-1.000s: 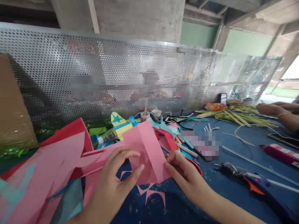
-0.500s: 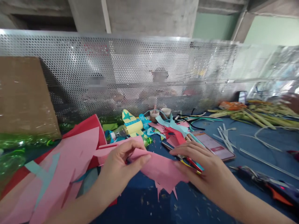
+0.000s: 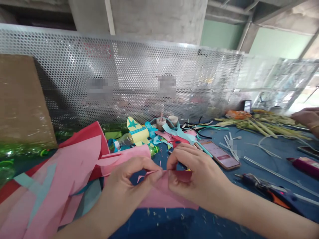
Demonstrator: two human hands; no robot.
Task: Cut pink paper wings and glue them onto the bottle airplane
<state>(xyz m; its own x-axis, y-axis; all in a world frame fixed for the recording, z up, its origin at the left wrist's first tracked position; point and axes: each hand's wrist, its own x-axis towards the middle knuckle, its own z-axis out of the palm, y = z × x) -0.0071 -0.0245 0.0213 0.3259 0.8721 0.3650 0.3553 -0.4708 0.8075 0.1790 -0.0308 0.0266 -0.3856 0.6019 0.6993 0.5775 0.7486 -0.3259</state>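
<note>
Both of my hands pinch the same folded pink paper sheet (image 3: pixel 161 197) low in the middle of the view, just above the blue table (image 3: pixel 249 196). My left hand (image 3: pixel 127 187) grips its top edge between thumb and forefinger. My right hand (image 3: pixel 196 177) pinches the same edge a little to the right, fingers curled over the fold. The fingertips of the two hands nearly meet. Below the fold the sheet lies flat towards me.
Big pink and red paper sheets (image 3: pixel 62 172) pile up at left. A bottle plane with yellow wings (image 3: pixel 136 134) and paper scraps lie behind. A phone (image 3: pixel 219 154), a glue gun (image 3: pixel 264 189), green stalks (image 3: pixel 264 124) and another person's hand (image 3: pixel 307 118) are at right. A perforated metal screen (image 3: pixel 149 76) closes the back.
The pink sheet was held up and spread, then lowered and folded down. My right hand came back from the right side to the fold, meeting my left hand.
</note>
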